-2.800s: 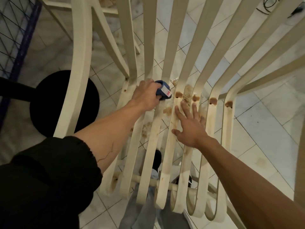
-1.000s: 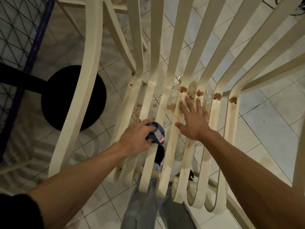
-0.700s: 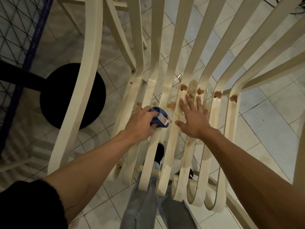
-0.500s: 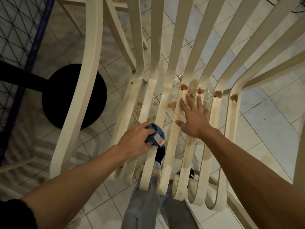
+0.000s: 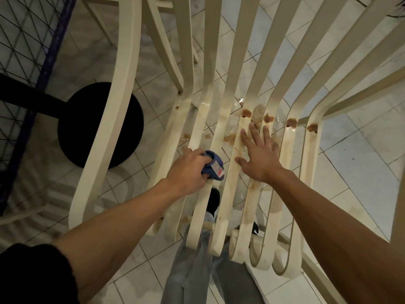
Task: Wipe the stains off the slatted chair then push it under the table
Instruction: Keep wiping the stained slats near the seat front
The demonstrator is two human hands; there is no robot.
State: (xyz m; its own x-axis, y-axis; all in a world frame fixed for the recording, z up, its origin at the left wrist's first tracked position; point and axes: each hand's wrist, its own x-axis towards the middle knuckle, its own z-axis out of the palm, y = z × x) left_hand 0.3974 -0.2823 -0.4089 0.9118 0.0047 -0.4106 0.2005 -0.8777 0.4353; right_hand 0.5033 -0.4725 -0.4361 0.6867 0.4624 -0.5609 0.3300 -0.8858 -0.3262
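Observation:
The cream slatted chair [image 5: 122, 110] fills the head view from above, its seat slats running toward me. Brown stains [image 5: 246, 113] mark the bend where seat meets back, and pale brown streaks run down the right slats. My left hand [image 5: 188, 170] grips a bunched blue cloth [image 5: 213, 166] with a small red-and-white label and holds it against the left-middle seat slats. My right hand [image 5: 258, 154] lies flat on the middle slats with fingers spread, fingertips just below the brown stains.
White tiled floor [image 5: 355, 163] shows through the slats, wet and stained under the chair's bend. A round black base [image 5: 100, 126] with a dark bar sits left. A wire grid with a blue frame [image 5: 28, 47] stands far left. My legs and shoes show below the seat.
My left hand has rubbed the cloth back and forth along the left-middle slats, from near the bend toward me. My right hand has stayed flat on the middle slats.

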